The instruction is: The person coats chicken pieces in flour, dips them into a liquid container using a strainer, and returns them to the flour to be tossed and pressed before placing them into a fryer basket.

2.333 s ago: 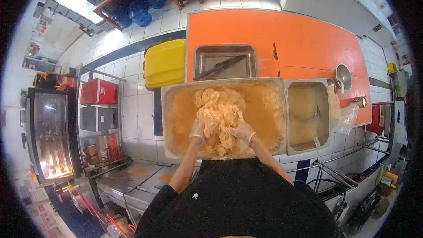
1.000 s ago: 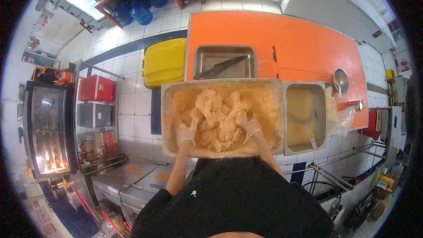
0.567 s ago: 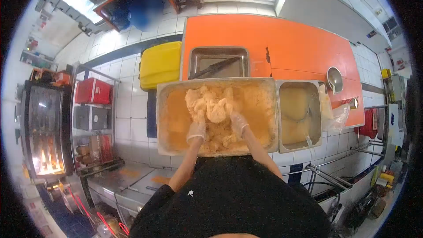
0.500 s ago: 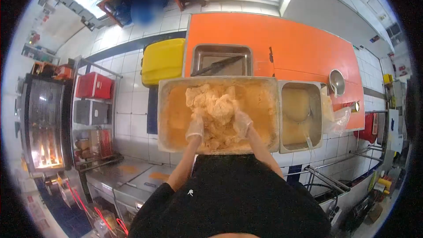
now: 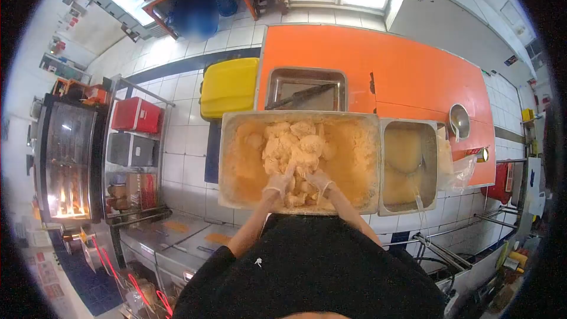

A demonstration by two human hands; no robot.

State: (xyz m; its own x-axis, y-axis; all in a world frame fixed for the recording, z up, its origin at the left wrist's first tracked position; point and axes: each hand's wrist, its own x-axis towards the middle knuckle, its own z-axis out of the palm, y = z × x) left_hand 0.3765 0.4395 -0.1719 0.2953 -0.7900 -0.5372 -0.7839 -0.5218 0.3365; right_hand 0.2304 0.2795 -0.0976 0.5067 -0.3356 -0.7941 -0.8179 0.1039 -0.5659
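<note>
A wide metal tray (image 5: 225, 159) holds orange-tinted flour with a heap of coated pieces (image 5: 293, 145) in its middle. At the near side of the heap is my left hand (image 5: 277, 184), in a clear glove, its fingers among the coated pieces. Close beside it, slightly to the right, my right hand (image 5: 319, 181) is gloved too and touches the same heap. Flour and pieces hide the fingertips of both hands, so their grip does not show. A smaller metal pan (image 5: 403, 147) of cloudy liquid, with a wire strainer in it, adjoins the tray on the right.
Behind the tray is an orange table (image 5: 413, 77) with an empty-looking metal pan (image 5: 307, 75) and a metal bowl (image 5: 459, 119). A yellow container (image 5: 230, 87) stands to the left. Farther left, a rack holds a red cooler (image 5: 136, 114) beside a lit glass cabinet (image 5: 68, 165).
Both hands have come closer together and nearer to my body. The heap has been reshaped, with pieces now piled farther back. The whole view has shifted slightly.
</note>
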